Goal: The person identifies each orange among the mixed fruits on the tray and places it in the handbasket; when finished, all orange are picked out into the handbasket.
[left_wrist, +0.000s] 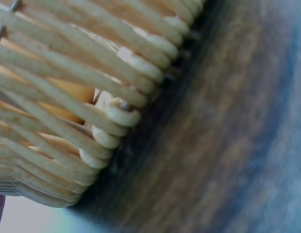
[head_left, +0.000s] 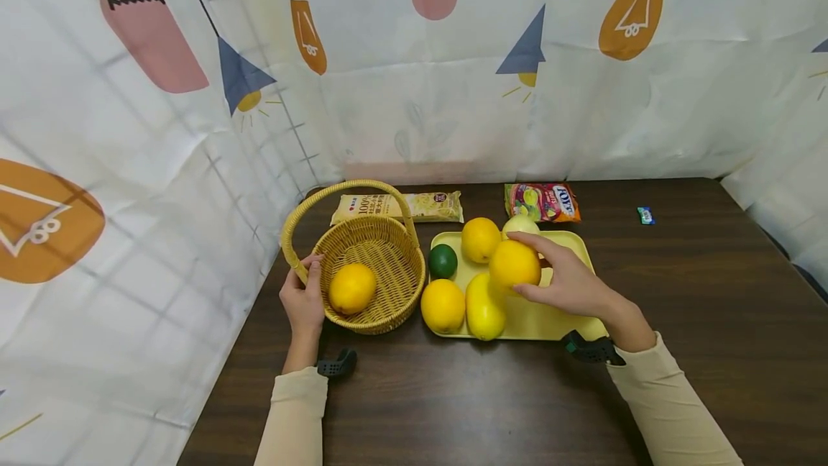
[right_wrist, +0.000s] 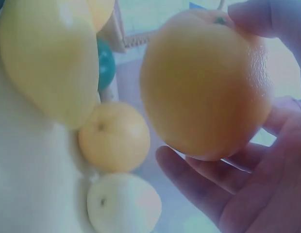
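My left hand (head_left: 304,298) grips the left side of the round wicker basket (head_left: 414,292), at the foot of its tall arched handle. One orange (head_left: 352,288) lies inside the basket. My right hand (head_left: 566,280) holds another orange (head_left: 515,266) between thumb and fingers, above the yellow tray (head_left: 550,318). In the right wrist view, the held orange (right_wrist: 206,87) appears raised beside the other fruit. On the tray are a yellow mango-shaped fruit (head_left: 485,311), an orange at the front left (head_left: 443,306), an orange at the back (head_left: 481,239), a dark green fruit (head_left: 443,261) and a pale green round fruit (head_left: 520,226).
Behind the basket lies a long beige snack packet (head_left: 427,207). A colourful candy bag (head_left: 542,202) lies behind the tray, and a small blue-green wrapped piece (head_left: 645,216) sits at the back right. A patterned curtain borders the dark wooden table (head_left: 446,401).
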